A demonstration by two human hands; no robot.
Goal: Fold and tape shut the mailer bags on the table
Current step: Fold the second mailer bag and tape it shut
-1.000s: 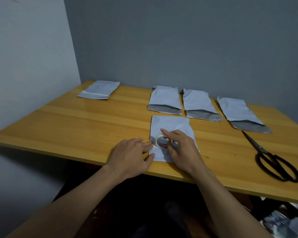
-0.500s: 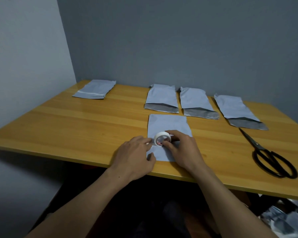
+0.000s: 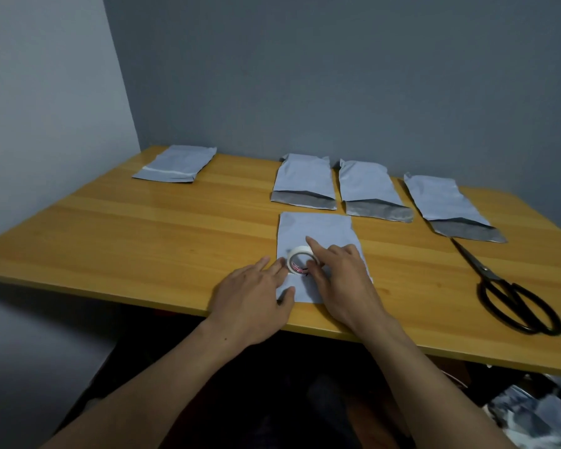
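Mailer bag in work [image 3: 314, 231] lies flat at the near edge of the tabletop [image 3: 143, 238], centred in front of you. No grey mouth shows on it, so I read it as already folded, with the fold somewhere under your hands. Sensible spot: short reach for both wrists.

Right grip [image 3: 344, 280] pinches the tape roll [image 3: 300, 260], index finger laid over the far rim, thumb at the near side of the ring. The roll stands tilted on the bag, touching it, close to the bag's left edge. That puts the tape where a strip would start across the fold.

Left grip [image 3: 253, 296] is wide: fingers straight, tips just beside the roll, thumb pressing the bag's near-left corner. Looks like a hold-down, so the bag doesn't slide when you draw the roll to the right. It may also be pinning the loose tape end; too small to tell.

Far row, side by side: left open bag [image 3: 303, 179], middle open bag [image 3: 366, 186], right open bag [image 3: 441, 199]. Grey mouths face you, so each can slide straight back to the work spot.

Taped bag [image 3: 178, 162] sits in the far-left corner, white strip across it, well apart from the rest. Reads as the done pile.

Scissors [image 3: 512, 299] lie near right, blades closed, tip just beside the right open bag. Parked on your right grip's side for the cut.

My count: one sealed, one at taping, three to go.
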